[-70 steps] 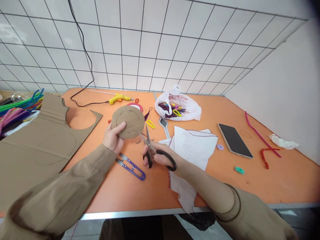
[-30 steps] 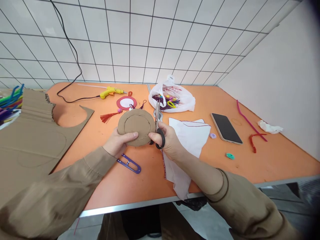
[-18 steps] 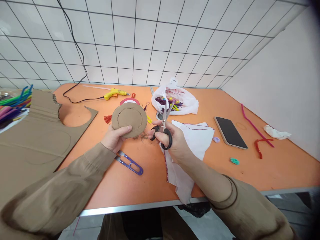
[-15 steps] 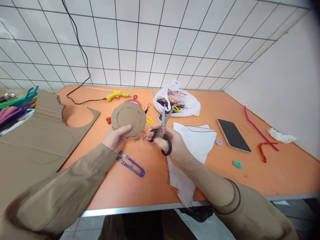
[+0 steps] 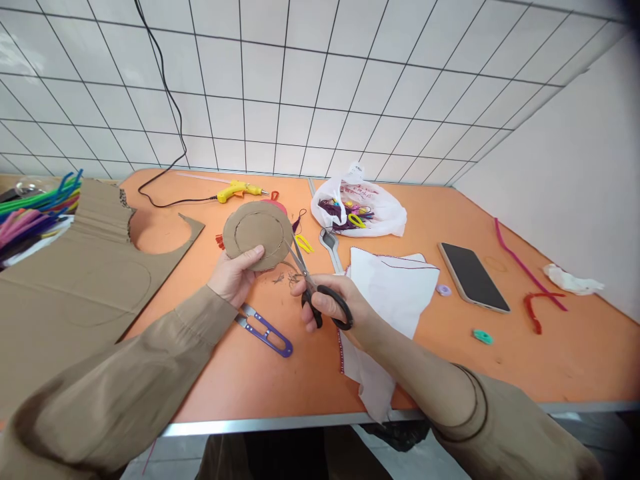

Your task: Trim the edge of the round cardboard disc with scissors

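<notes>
A round cardboard disc with a smaller circle marked on its face is pinched in my left hand, thumb on top. My right hand grips black-handled scissors, whose parted blades reach the disc's lower right edge. A thin strip seems to hang at that edge, though the blades partly cover it. Below my left wrist lie purple thread snips. Under my right forearm is a white cloth with dark red stitched edging. Something red behind the disc is mostly hidden.
A yellow glue gun with a black cord lies at the back. A white plastic bag holds threads. Cut cardboard and pipe cleaners are at left; a phone and red pipe cleaner at right.
The scissors have swung down and left from pointing upward, and their blades are now at the disc's edge. The disc stays in my left hand. The view has shifted slightly.
</notes>
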Motion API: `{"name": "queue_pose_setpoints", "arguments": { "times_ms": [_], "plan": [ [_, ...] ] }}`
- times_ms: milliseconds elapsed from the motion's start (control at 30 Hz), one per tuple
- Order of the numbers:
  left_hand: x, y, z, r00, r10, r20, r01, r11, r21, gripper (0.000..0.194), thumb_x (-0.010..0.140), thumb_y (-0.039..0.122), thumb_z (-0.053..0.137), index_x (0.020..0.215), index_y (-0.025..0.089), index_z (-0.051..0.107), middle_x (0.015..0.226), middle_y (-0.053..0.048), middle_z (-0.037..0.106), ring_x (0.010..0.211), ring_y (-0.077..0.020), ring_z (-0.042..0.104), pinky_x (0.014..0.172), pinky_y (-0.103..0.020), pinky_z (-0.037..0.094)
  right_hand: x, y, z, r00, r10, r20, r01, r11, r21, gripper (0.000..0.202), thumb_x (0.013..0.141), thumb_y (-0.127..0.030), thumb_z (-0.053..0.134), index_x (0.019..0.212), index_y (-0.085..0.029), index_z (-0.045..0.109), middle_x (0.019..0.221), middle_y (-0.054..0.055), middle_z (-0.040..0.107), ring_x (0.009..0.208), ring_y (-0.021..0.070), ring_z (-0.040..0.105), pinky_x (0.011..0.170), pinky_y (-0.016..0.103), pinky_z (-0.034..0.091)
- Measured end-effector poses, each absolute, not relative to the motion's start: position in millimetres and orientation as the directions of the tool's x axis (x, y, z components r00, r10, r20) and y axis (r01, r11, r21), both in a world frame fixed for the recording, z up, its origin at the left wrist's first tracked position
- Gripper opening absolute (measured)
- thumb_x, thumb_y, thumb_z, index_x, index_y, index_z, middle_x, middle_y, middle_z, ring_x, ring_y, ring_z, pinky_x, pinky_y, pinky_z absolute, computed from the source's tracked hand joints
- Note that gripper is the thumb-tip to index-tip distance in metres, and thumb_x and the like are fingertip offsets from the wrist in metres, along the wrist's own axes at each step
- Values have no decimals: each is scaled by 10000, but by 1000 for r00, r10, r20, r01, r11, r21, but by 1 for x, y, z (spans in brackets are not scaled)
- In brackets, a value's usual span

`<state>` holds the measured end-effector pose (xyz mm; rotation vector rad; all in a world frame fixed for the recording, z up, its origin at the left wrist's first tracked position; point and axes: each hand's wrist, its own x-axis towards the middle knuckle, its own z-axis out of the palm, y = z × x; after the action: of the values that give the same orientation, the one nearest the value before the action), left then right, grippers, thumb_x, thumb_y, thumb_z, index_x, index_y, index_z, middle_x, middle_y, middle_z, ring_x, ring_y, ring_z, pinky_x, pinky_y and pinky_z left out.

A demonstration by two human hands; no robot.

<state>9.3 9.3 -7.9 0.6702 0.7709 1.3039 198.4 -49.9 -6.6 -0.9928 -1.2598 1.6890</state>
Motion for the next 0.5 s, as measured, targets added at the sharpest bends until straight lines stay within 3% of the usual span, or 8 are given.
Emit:
{"name": "queue_pose_setpoints", "arguments": {
  "times_ms": [500],
  "plan": [
    [9, 10, -12, 99, 991, -95, -557, 134, 820, 451, 601, 151, 826, 1028, 157, 678, 986, -60, 736, 865, -228, 679, 627, -306, 540, 198, -50, -4, -397, 909, -130, -148, -203, -968, 524, 684, -599, 759, 888, -128, 652, 610, 25, 670, 482, 147, 624, 499, 266, 441]
  ]
}}
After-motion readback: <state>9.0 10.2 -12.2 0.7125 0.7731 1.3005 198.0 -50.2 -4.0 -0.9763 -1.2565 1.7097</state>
